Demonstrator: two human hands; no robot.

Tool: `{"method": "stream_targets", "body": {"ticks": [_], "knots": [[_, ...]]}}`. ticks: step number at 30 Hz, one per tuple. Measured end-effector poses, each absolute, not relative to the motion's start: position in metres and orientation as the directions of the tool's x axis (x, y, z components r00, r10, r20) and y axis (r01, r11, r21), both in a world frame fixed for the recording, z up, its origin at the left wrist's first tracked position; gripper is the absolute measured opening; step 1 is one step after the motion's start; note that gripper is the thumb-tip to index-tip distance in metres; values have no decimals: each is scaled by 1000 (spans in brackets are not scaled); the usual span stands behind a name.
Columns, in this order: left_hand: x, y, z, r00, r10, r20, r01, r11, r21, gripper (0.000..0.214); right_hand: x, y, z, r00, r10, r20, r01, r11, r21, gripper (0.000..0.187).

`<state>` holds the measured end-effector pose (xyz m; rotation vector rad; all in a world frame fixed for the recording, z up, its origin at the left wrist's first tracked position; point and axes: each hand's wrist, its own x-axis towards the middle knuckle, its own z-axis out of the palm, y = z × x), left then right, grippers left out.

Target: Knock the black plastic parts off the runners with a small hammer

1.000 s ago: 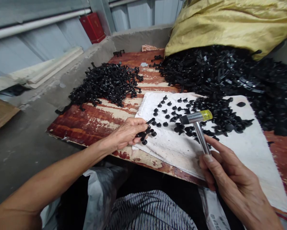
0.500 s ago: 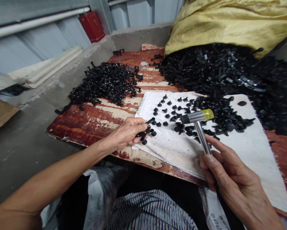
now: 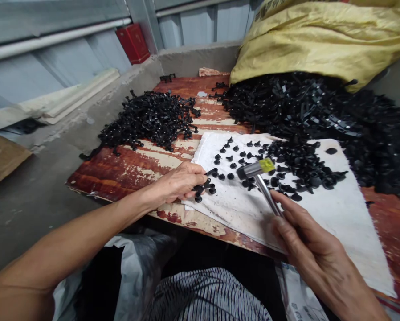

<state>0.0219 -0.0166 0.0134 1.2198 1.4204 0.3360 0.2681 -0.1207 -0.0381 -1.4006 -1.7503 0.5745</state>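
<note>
While right grip point(image 3: 315, 254) clasps handle point(image 3: 267, 195), hammerhead point(image 3: 255, 169) beyond

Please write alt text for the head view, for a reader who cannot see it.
The right hand holds a hammer over a white cloth with scattered black pieces, while the left hand holds a black part near the cloth's edge. Behind lie heaped black parts and a yellow sack.

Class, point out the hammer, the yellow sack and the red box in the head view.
Hammer point(image 3: 254, 169), head view: metal middle of its striking end.
Yellow sack point(image 3: 307, 51), head view: its creased side.
Red box point(image 3: 132, 43), head view: its front face.
</note>
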Motion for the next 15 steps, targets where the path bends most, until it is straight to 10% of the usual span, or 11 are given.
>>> {"method": "stream_targets", "body": {"ticks": [7, 15], "knots": [[26, -17, 19, 211, 797, -566, 446, 437, 781, 29, 246, -93, -12, -267, 803, 533, 694, 544, -472, 53], [24, -17, 15, 227, 797, -559, 420, 438, 795, 28, 244, -92, -11, -272, 827, 492, 701, 521, -488, 60]]}}
